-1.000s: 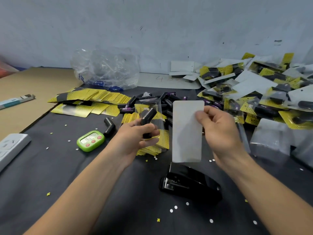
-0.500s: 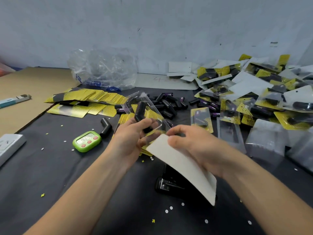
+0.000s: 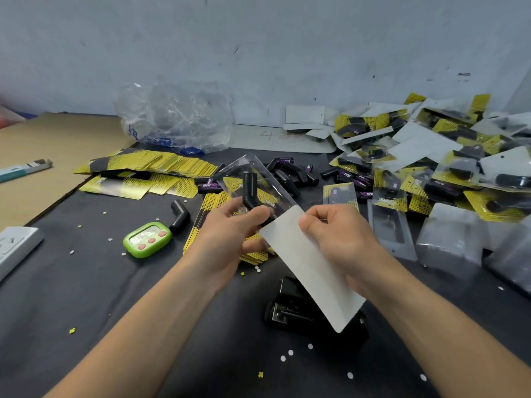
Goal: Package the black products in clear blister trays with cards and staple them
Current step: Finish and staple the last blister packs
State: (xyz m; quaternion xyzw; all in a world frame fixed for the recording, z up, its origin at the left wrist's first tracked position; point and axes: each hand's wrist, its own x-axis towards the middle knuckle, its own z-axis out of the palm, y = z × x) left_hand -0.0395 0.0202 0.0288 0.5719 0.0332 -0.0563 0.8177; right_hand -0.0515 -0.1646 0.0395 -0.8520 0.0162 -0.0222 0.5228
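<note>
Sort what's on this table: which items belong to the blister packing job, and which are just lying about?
Job: left hand gripping the blister tray with a black product; right hand pinching the white card; stapler; loose black products; yellow cards; finished packs.
Lying about: green timer; plastic bag; power strip; paper dots.

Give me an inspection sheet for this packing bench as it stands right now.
Surface: black mat, scattered with paper dots.
Job's things: black elbow product with clear blister tray; white card; black stapler beneath it; yellow cards at left; finished packs at right.
Clutter: green timer, crumpled plastic bag, white power strip.
Hands: left hand grips product and tray; right hand pinches the white card.
Cables: nothing seen.
Surroundings: grey wall, cardboard sheet at left.
</note>
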